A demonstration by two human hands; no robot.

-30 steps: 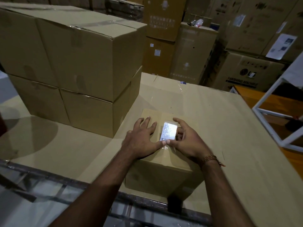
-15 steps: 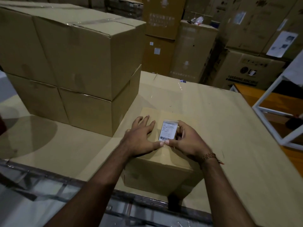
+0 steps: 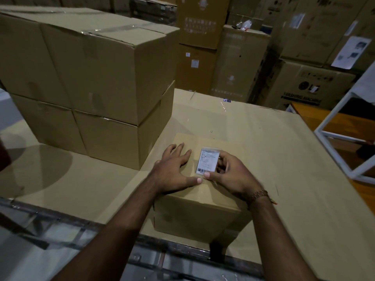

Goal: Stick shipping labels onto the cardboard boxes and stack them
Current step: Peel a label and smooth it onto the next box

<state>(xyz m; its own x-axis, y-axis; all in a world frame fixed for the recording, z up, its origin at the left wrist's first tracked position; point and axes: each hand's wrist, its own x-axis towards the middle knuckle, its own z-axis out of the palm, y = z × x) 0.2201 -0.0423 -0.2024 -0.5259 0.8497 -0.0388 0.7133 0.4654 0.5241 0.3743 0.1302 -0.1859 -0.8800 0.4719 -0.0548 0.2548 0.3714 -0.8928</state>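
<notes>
A small cardboard box (image 3: 200, 216) stands near the front edge of the cardboard-covered table (image 3: 274, 151). On its top lies a white shipping label (image 3: 208, 162) with a barcode at its near end. My left hand (image 3: 174, 169) rests flat on the box top, fingers spread, thumb tip at the label's near left corner. My right hand (image 3: 231, 175) curls over the label's right side, its thumb pressing the near edge and its fingers bent against the right edge. To the left stands a stack of large cardboard boxes (image 3: 95, 82), two layers high.
Tall printed cartons (image 3: 239, 63) fill the background beyond the table's far edge. A white metal frame (image 3: 341, 122) stands over an orange surface at the right. A metal rail (image 3: 142, 258) runs along the table's near edge.
The label lost its glare and now lies flatter on the box top. My right fingers have curled in closer along its right edge. My left hand has stayed put.
</notes>
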